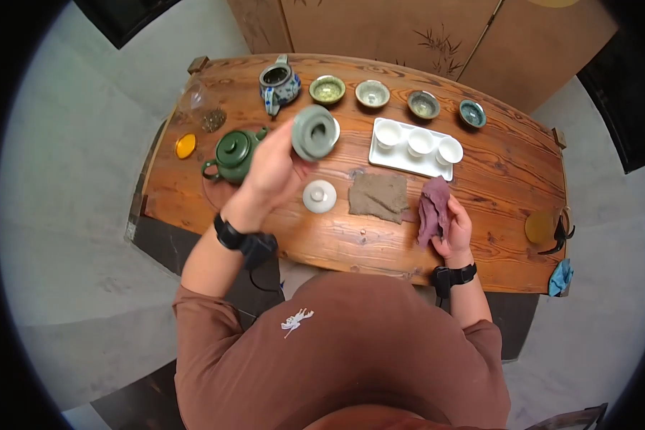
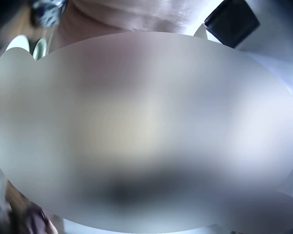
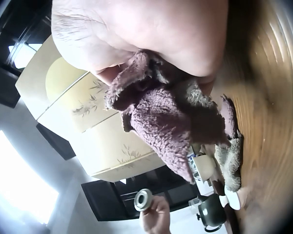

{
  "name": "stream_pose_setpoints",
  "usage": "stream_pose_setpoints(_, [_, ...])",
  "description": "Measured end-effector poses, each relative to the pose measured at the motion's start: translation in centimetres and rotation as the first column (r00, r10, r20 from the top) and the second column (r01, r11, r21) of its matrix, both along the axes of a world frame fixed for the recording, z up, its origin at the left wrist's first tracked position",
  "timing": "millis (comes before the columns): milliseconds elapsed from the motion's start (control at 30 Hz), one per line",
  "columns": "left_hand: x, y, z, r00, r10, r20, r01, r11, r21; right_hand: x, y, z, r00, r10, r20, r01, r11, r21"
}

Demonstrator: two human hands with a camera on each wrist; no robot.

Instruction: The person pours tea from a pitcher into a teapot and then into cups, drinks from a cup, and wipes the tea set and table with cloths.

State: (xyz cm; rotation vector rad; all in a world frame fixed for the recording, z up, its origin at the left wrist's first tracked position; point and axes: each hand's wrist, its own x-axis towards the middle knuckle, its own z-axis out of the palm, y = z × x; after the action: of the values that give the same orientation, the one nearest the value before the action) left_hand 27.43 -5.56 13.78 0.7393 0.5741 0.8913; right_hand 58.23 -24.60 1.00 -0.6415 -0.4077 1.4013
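Note:
My left hand (image 1: 272, 168) is raised over the table and grips a round grey-green ceramic piece (image 1: 302, 143) with a dark opening in its middle. A white rim shows just behind that piece. Most of the left wrist view is blurred out. In my right hand (image 1: 457, 233) is a crumpled purple cloth (image 1: 433, 208), held near the table's front edge; the right wrist view shows the cloth (image 3: 161, 122) hanging out of the fist. Between the hands lie a folded grey-brown cloth (image 1: 378, 195) and a white lid (image 1: 319, 196) with a knob.
A green teapot (image 1: 231, 152) stands left of the left hand. Behind are a blue-and-white pot (image 1: 283, 89) and several glazed cups. A white tray (image 1: 408, 163) bears three white cups. On the right stand a glass pitcher (image 1: 540, 226) with amber liquid and a blue cloth (image 1: 560, 277).

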Motion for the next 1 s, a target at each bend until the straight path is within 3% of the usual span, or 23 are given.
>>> stream_pose_setpoints(67, [-0.8, -2.9, -3.1, 0.973, -0.194, 0.128, 0.194, 0.981, 0.014, -1.3, 0.2, 2.4, 0.995, 0.001, 0.098, -0.003, 1.0, 0.02])
stream_pose_setpoints(200, [0.0, -6.9, -3.9, 0.965, -0.206, 0.164, 0.225, 0.968, -0.108, -4.3, 0.1, 7.2, 0.895, -0.035, 0.446, -0.004, 0.996, 0.085])
stream_pose_setpoints(233, [0.1, -7.5, -4.3, 0.957, -0.204, 0.207, 0.234, 0.964, -0.131, -5.3, 0.2, 8.5, 0.768, -0.093, 0.634, -0.015, 0.987, 0.162])
stream_pose_setpoints(300, [0.7, -8.4, -4.4, 0.965, -0.189, 0.184, 0.223, 0.957, -0.188, -7.2, 0.2, 11.0, 0.393, -0.286, 0.874, -0.014, 0.949, 0.316])
stream_pose_setpoints(333, [0.9, -8.7, -4.3, 0.969, -0.181, 0.17, 0.216, 0.953, -0.213, -7.8, 1.1, 11.5, 0.125, -0.46, 0.879, -0.171, 0.863, 0.476])
stream_pose_setpoints(367, [1.2, -9.1, -4.1, 0.971, -0.178, 0.157, 0.21, 0.954, -0.215, -8.3, 2.1, 12.0, -0.097, -0.665, 0.741, -0.32, 0.726, 0.609])
stream_pose_setpoints(400, [1.4, -9.4, -3.7, 0.974, -0.174, 0.145, 0.203, 0.955, -0.216, -9.4, 2.2, 12.3, -0.149, -0.674, 0.724, -0.421, 0.705, 0.57])
stream_pose_setpoints(467, [1.6, -9.8, -3.2, 0.979, -0.162, 0.121, 0.185, 0.958, -0.219, -11.2, 1.7, 12.8, -0.224, -0.636, 0.738, -0.486, 0.729, 0.481])
stream_pose_setpoints(500, [0.9, -9.2, -4.6, 0.921, -0.273, 0.277, 0.322, 0.934, -0.151, -11.4, 1.7, 12.5, -0.22, -0.663, 0.716, -0.501, 0.706, 0.5])
stream_pose_setpoints(600, [1.0, -10.0, -2.7, 0.951, -0.262, 0.166, 0.291, 0.939, -0.184, -10.8, 2.1, 12.8, -0.265, -0.686, 0.677, -0.513, 0.695, 0.503])
stream_pose_setpoints(700, [0.0, -8.7, -6.0, 0.823, -0.409, 0.395, 0.472, 0.878, -0.075, -10.2, 2.7, 12.9, -0.33, -0.706, 0.627, -0.481, 0.697, 0.532])
stream_pose_setpoints(767, [0.6, -9.6, -4.1, 0.912, -0.313, 0.264, 0.358, 0.923, -0.141, -10.0, 2.7, 13.0, -0.381, -0.681, 0.626, -0.453, 0.727, 0.515])
stream_pose_setpoints(800, [0.7, -9.9, -3.4, 0.946, -0.26, 0.194, 0.293, 0.941, -0.168, -10.0, 2.6, 13.1, -0.375, -0.66, 0.651, -0.434, 0.746, 0.506])
stream_pose_setpoints(900, [0.3, -9.7, -5.0, 0.895, -0.29, 0.338, 0.348, 0.929, -0.125, -10.3, 1.9, 12.9, -0.319, -0.606, 0.729, -0.387, 0.786, 0.483])
stream_pose_setpoints(1000, [0.6, -10.2, -4.7, 0.942, -0.247, 0.228, 0.288, 0.943, -0.167, -10.5, 1.2, 12.7, -0.209, -0.569, 0.795, -0.387, 0.795, 0.467])
